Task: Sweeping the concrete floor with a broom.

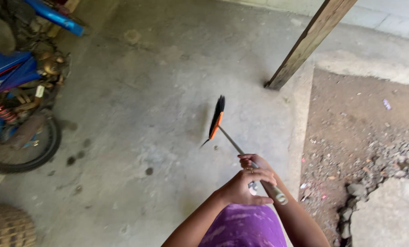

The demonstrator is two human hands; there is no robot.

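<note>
Head view: a broom is held out over a concrete floor by both hands.

At far left a blue motorbike is parked, with a woven basket seen below it. Right of centre, the broom's black-bristled, orange-backed head is raised off the floor, well ahead of the fingers. The left hand is closed around the grey handle near its end; the right hand is wrapped just above it. Further right, a wooden post is planted, and gravel is spread beyond.
</note>
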